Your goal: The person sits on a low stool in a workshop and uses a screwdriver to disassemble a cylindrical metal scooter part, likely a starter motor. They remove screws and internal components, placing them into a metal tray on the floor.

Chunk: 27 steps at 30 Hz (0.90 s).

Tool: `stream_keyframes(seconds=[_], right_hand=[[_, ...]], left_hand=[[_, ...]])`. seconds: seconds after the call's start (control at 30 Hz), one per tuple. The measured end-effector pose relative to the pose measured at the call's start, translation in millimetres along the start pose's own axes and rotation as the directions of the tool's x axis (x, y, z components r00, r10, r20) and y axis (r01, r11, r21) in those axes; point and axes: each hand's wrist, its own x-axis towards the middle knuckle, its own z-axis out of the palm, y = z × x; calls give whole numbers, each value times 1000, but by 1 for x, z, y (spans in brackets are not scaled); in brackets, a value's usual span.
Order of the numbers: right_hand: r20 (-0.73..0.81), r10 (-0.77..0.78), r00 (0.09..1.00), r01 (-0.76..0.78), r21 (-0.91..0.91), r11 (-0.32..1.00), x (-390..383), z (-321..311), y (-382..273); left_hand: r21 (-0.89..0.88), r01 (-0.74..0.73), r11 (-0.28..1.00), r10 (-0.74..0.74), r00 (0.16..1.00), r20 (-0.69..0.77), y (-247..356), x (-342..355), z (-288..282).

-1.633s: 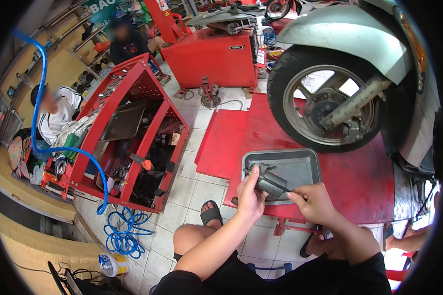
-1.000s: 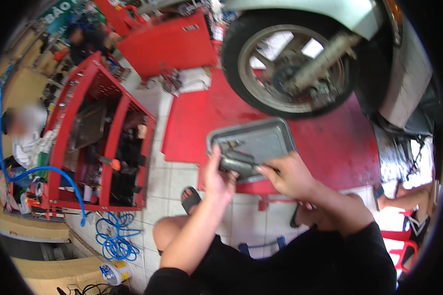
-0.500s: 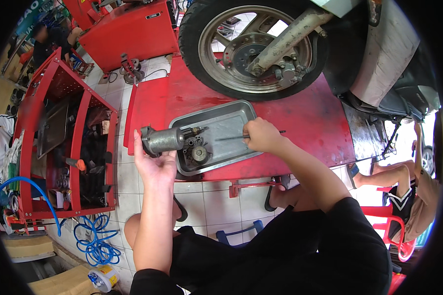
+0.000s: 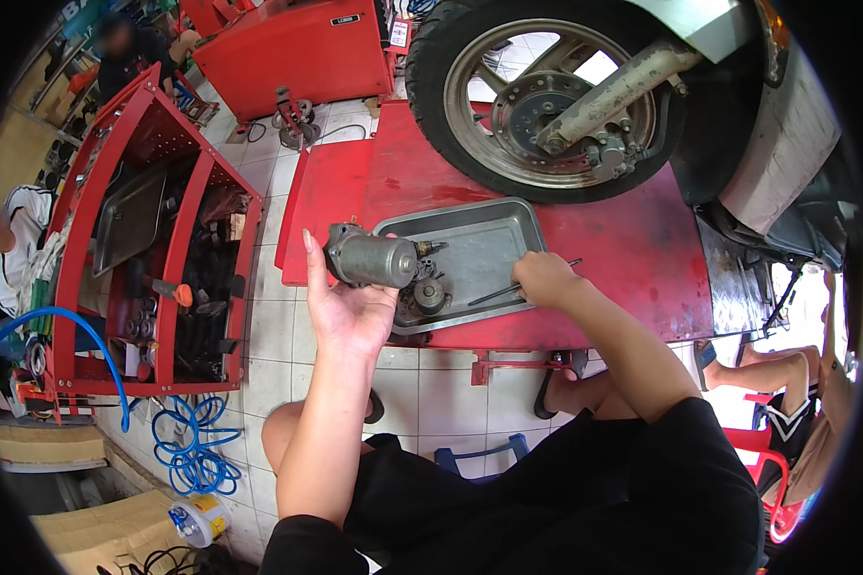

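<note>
Likely hefty, rigid, poss. slick: your L hand [image 4: 347,321] cups the cylindrical metal motor [image 4: 376,261], best mid-barrel; R hand [image 4: 545,278] grips thin rod [image 4: 495,294].

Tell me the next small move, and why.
Perhaps bring the thin rod to the metal cylinder: the right hand grips the rod apart from it, and the left hand holds the cylinder up, one end toward the right hand.

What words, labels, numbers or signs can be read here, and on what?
I won't copy wording, only say where it stands.
Red cabinet: small dark label, pale characters.
Green sign: large pale letters, cut off.
White bucket, white tag: too small to read.
Metal cylinder, left hand: none visible.
</note>
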Motion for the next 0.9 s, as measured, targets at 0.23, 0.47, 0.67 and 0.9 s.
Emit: stream_keyframes(seconds=[0.23, 0.47, 0.67, 0.9], right_hand=[[-54, 39, 998, -39, 4, 999, -3, -6, 9], [-209, 26, 978, 37, 296, 955, -1, -9, 20], [-442, 30, 897, 364, 773, 520, -13, -46, -13], [-152, -55, 987, 140, 975, -174, -36, -53, -71]], left_hand=[[-40, 73, 997, -71, 996, 57, 0, 5, -5], [-43, 59, 997, -58, 998, 32, -5, 5, -3], [11, 110, 994, -110, 990, 88, -13, -2, -4], [229, -27, 973, 33, 999, -23, -40, 5, -8]])
